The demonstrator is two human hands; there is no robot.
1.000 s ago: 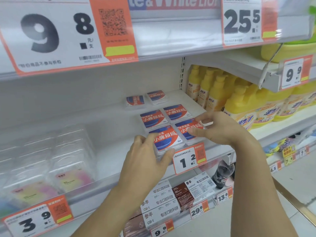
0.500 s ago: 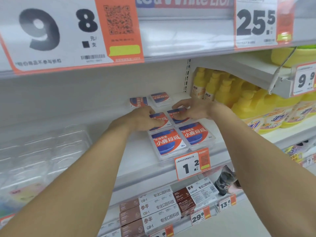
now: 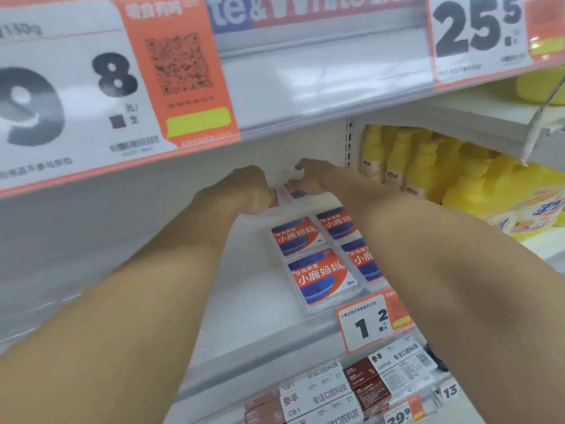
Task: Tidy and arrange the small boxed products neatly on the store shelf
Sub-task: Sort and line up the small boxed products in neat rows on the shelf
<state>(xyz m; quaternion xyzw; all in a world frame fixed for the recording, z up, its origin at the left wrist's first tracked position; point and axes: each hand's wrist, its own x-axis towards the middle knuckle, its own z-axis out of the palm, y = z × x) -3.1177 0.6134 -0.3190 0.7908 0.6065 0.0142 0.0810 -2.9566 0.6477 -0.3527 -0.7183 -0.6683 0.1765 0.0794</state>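
Note:
Small flat boxes with red and blue labels lie in two columns on the white shelf (image 3: 244, 289). The front left box (image 3: 321, 276) and the one behind it (image 3: 296, 235) show in full. My right forearm partly covers the front right box (image 3: 362, 261) and the box behind that (image 3: 337, 223). At the back of the shelf my left hand (image 3: 247, 191) curls over the rear left box (image 3: 275, 199), hiding most of it. My right hand (image 3: 312, 175) grips the rear right box (image 3: 295, 192) at its far edge, thumb raised.
Yellow pump bottles (image 3: 397, 160) and yellow jugs (image 3: 501, 194) stand just right of the shelf divider. The upper shelf edge with big price cards (image 3: 122, 87) hangs low overhead. A price tag (image 3: 371, 322) sits on the shelf front, with brown and white boxes (image 3: 321, 396) below.
Both hands have reached deeper, from the front boxes through the middle row to the rear pair. The view has moved closer and lower under the upper shelf.

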